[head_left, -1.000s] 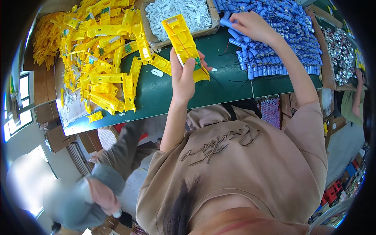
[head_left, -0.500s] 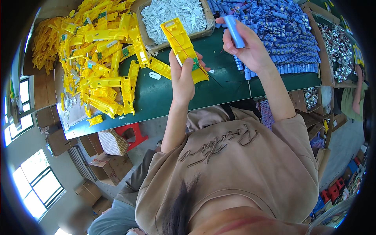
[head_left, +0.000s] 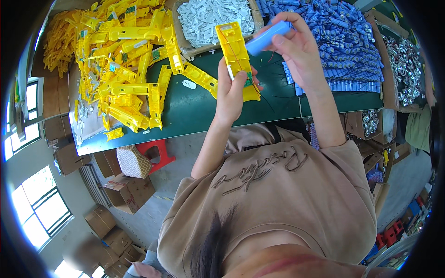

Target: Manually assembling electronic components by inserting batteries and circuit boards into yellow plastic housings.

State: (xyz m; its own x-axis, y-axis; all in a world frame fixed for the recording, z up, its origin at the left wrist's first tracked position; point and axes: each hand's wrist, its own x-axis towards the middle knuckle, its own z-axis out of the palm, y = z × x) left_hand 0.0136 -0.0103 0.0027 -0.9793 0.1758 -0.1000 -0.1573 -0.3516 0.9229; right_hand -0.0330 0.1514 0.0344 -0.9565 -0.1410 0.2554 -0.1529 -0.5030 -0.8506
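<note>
My left hand (head_left: 233,92) is closed round the lower part of a yellow plastic housing (head_left: 232,45), held upright with its hollow inner side showing. A small green circuit board (head_left: 249,79) and thin wires sit in that housing, beside my thumb. My right hand (head_left: 299,51) grips a blue cylindrical battery (head_left: 268,39) between thumb and fingers. The battery is tilted, its lower left end close to the housing's right edge; whether they touch I cannot tell. Under my hands lies the green tabletop (head_left: 194,109).
Yellow housings (head_left: 134,88) are heaped at the left. A carton of small white parts (head_left: 213,21) stands at the back middle. Blue batteries with wires (head_left: 343,51) pile up at the right, beside a box of shiny silver parts (head_left: 405,69). A red stool (head_left: 162,157) stands below the table edge.
My right hand has turned the battery from nearly upright to slanting and brought it beside the housing. My left hand and the housing appear farther right and more upright.
</note>
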